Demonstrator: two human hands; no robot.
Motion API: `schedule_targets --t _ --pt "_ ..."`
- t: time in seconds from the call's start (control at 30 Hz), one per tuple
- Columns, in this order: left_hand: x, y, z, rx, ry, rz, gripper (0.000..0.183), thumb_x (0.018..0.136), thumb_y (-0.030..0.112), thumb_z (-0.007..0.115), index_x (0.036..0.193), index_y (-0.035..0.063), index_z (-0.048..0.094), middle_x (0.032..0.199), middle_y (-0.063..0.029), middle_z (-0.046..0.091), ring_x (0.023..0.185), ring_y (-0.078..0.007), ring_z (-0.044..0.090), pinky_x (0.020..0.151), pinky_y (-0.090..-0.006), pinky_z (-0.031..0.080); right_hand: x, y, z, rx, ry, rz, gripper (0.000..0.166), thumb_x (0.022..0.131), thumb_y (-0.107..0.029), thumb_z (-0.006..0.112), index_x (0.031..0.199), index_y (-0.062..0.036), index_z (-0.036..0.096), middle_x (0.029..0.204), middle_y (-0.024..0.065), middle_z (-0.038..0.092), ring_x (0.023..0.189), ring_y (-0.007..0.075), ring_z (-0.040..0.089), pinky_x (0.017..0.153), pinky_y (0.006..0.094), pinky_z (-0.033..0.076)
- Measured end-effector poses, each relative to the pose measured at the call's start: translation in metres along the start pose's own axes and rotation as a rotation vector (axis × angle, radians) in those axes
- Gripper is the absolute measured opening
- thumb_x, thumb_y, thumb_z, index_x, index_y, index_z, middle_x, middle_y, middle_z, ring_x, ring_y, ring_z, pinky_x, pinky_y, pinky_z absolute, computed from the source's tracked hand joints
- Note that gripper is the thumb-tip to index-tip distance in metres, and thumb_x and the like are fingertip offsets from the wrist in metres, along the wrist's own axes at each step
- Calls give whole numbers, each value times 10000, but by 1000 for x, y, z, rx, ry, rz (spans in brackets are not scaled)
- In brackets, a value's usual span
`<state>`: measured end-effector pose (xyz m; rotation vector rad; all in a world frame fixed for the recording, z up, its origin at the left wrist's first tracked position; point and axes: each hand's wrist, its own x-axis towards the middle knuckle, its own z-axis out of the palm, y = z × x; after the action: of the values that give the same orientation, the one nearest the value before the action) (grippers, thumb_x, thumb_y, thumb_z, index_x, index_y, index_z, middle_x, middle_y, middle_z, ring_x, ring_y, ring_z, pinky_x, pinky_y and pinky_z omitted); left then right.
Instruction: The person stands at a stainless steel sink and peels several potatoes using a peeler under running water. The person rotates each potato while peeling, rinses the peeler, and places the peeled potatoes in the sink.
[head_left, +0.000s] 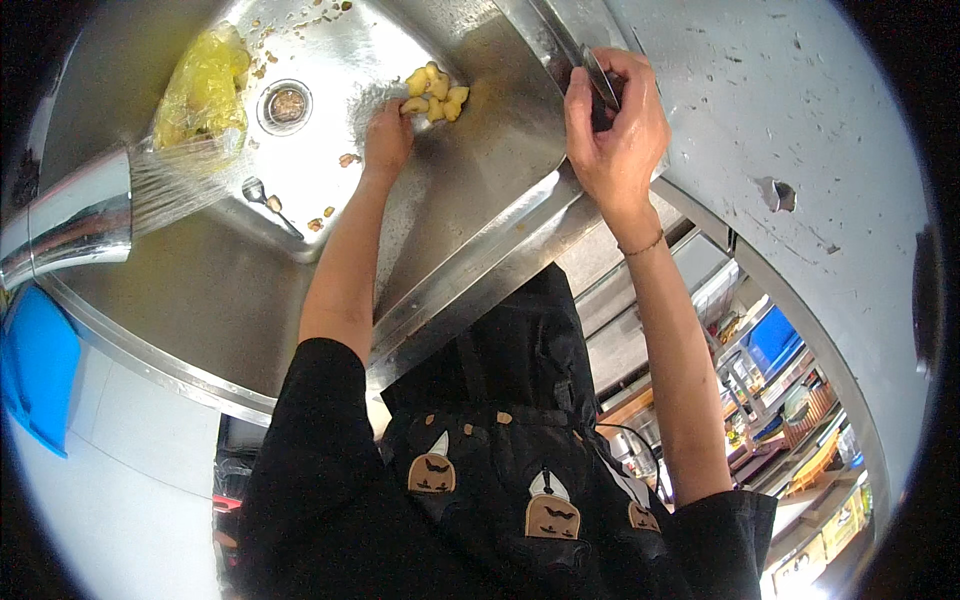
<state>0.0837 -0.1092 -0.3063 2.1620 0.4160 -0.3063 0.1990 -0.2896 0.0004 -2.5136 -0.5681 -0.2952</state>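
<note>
In the sink basin (352, 30), my left hand (388, 139) has its fingers on a piece of ginger root (414, 106). Several more pale yellow ginger pieces (448, 103) lie against the basin wall just beyond it. At the sink's right rim, my right hand (630, 135) is closed around a thin, dark metal tool (600, 79), possibly a knife. Fingers and thumb hide part of that tool, and it points up and left along the rim.
A chrome faucet (82, 210) sprays water toward a yellow plastic bag (202, 90) in the basin. Near the drain (286, 107) lie a metal spoon (271, 206) and brown scraps (349, 160). A blue plastic container (37, 367) sits at left; a grey worktop (757, 105) extends right.
</note>
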Motion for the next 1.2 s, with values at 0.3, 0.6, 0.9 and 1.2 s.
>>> schedule_targets --t 0.3,0.6,0.9,1.2 --pt "19 -24 -14 -128 -264 -267 435 1038 391 493 1012 29 734 946 -219 727 935 -413 692 845 -506 515 -1 2 0 2 12 -9 189 832 -115 729 990 -98 626 898 88 643 759 308 647 682 383 516" --pt "-16 -61 -42 493 65 -64 533 1007 504 505 1342 96 581 1184 -195 700 1089 -397 669 919 -504 534 0 2 1 31 22 -8 197 836 -118 731 998 -101 620 879 86 637 755 308 646 685 385 517" --pt "-64 -104 -65 407 -74 261 235 900 203 701 1075 47 683 1072 -192 698 1013 -402 660 849 -478 546 0 3 3 24 27 -3 191 844 -147 730 998 -103 626 874 83 638 753 297 650 681 379 521" --pt "-33 -144 -103 -260 561 -31 244 878 60 657 1109 8 714 1032 -164 746 944 -343 709 876 -401 539 0 1 3 29 37 2 189 846 -133 730 993 -94 618 857 97 631 713 302 636 659 389 514"
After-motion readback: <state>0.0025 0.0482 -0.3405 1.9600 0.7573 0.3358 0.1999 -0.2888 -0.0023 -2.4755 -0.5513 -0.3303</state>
